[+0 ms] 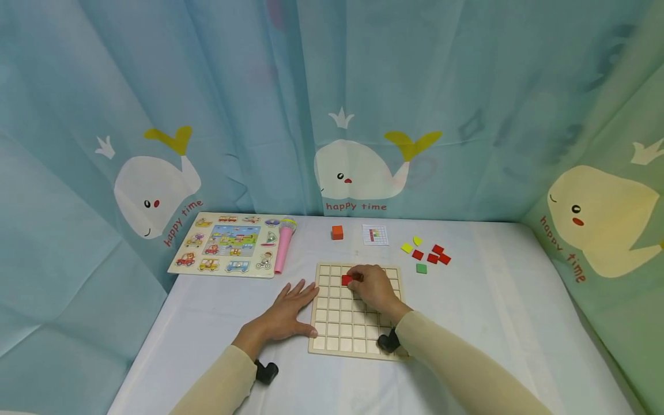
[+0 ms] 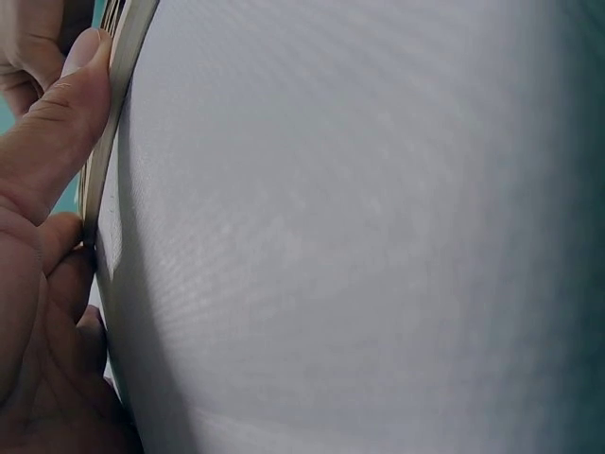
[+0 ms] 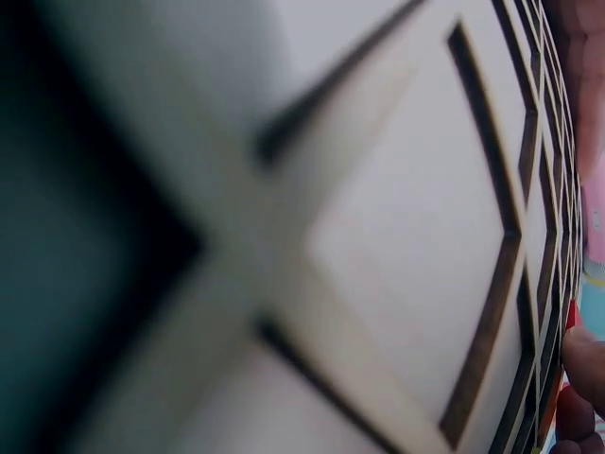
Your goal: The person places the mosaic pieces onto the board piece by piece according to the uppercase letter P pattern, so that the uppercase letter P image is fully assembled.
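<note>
a wooden grid board (image 1: 342, 323) lies flat on the white desk (image 1: 493, 323), right in front of the person. the right hand (image 1: 374, 288) rests on top of the board, near its far edge. its fingers (image 1: 358, 275) are curled and pinch a small red square tile (image 1: 346, 280), which sits on one of the little squares in the second row from the far side. in the right wrist view the board's squares fill the picture, very close and blurry, and a bit of a finger shows at the edge.

the left hand (image 1: 288, 316) lies flat on the desk, just beside the board's left edge. its fingers are spread out and straight, and the thumb touches the side of the board. the left wrist view shows the thumb (image 2: 59, 123) pressed against the thin board edge (image 2: 118, 85).

farther back on the desk, to the right, is a little heap of loose tiles (image 1: 426, 253): red, yellow and one green. a small pattern card (image 1: 375, 234) lies behind the board, and an orange cube (image 1: 337, 232) stands just left of it. at the far left lies a picture puzzle with cars (image 1: 224, 251), with a pink toy microphone (image 1: 284, 243) beside it. whale curtains (image 1: 358, 167) hang all around.
</note>
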### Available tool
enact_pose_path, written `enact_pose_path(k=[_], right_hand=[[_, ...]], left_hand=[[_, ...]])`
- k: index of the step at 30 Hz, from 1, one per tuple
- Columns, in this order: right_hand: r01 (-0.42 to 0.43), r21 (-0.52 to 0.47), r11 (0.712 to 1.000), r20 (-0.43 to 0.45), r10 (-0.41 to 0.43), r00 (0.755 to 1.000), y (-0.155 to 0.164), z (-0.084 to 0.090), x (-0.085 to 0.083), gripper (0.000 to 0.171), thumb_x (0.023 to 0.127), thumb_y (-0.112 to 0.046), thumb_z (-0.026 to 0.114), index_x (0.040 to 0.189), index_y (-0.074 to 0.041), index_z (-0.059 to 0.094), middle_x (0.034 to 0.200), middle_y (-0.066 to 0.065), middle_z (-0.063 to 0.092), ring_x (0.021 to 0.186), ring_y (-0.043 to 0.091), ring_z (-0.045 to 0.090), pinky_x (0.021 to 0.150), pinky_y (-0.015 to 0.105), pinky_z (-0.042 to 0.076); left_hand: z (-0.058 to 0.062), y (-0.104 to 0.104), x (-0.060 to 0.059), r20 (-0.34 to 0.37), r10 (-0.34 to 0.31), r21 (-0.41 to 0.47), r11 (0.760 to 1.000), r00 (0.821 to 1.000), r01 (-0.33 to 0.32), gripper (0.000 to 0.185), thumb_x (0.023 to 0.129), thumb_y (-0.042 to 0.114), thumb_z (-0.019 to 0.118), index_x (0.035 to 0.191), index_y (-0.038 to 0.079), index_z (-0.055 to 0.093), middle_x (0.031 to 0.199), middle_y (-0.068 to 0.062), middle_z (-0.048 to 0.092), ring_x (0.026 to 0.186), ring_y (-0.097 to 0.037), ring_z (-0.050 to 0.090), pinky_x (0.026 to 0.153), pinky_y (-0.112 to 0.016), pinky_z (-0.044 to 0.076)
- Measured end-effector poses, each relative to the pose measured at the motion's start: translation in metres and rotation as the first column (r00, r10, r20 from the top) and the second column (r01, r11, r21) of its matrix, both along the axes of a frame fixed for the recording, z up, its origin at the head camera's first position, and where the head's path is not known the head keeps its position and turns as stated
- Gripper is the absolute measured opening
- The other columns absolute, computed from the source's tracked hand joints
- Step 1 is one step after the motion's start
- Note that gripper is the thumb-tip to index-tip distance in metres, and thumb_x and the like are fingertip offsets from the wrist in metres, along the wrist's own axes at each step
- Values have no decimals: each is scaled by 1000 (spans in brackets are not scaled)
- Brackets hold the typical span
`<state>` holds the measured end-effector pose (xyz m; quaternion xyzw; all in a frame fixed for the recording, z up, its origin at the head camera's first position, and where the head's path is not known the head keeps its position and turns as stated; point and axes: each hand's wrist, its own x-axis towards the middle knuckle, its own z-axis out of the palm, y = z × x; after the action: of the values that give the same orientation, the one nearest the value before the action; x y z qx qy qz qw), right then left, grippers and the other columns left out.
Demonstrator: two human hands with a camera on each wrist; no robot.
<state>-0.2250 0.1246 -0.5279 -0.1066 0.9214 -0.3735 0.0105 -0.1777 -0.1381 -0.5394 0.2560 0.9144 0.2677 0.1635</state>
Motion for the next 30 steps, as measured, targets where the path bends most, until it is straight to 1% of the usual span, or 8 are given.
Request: enact_pose_path(k=[4, 8, 19, 23, 27, 30], right_hand=[[-11, 20, 1000, -22, 11, 1000, 0, 0, 1, 20, 83, -13, 77, 103, -12, 75, 93, 0, 71, 89, 17, 59, 80, 36, 51], [-13, 25, 1000, -23, 13, 1000, 1, 1, 2, 21, 83, -15, 77, 103, -12, 75, 94, 1, 70, 93, 20, 59, 83, 38, 50], [-2, 23, 1000, -1, 2, 1000, 0, 2, 2, 22, 82, -17, 78, 103, -13, 75, 94, 1, 69, 87, 18, 56, 77, 35, 48], [-4, 20, 1000, -6, 4, 1000, 1, 1, 2, 22, 82, -17, 78, 103, -14, 76, 94, 1, 69, 86, 17, 56, 77, 35, 49], [-2, 6, 1000, 3, 2, 1000, 2, -1, 1, 23, 83, -18, 78, 106, -14, 75, 96, 0, 68, 87, 16, 57, 78, 35, 50], [12, -27, 1000, 18, -11, 1000, 4, -1, 0, 26, 84, -19, 77, 109, -14, 73, 98, 1, 66, 88, 16, 57, 79, 35, 51]], left_hand=[[0, 0, 0, -4, -3, -7, 1000, 1000, 2, 105, 74, 60, 74, 156, 20, 24, 164, 6, 18, 154, -21, 3, 125, -47, -3], [0, 0, 0, -9, -6, -8, 1000, 1000, 6, 104, 74, 60, 74, 156, 20, 24, 164, 5, 18, 154, -22, 4, 125, -47, -3], [1, 1, 0, -6, -2, 1, 1000, 1000, 2, 103, 74, 58, 74, 156, 19, 25, 164, 4, 18, 154, -22, 4, 125, -48, -3], [0, 1, 0, -7, -1, 6, 1000, 1000, 1, 103, 74, 58, 75, 156, 19, 25, 164, 4, 19, 154, -22, 4, 125, -48, -3], [-1, 1, 0, -7, -2, 7, 1000, 1000, 2, 103, 75, 58, 74, 156, 19, 25, 164, 4, 19, 154, -23, 4, 125, -49, -2], [-2, 1, 0, -7, -2, 2, 1000, 1000, 2, 103, 74, 59, 74, 156, 20, 25, 164, 5, 18, 154, -22, 4, 125, -48, -3]])
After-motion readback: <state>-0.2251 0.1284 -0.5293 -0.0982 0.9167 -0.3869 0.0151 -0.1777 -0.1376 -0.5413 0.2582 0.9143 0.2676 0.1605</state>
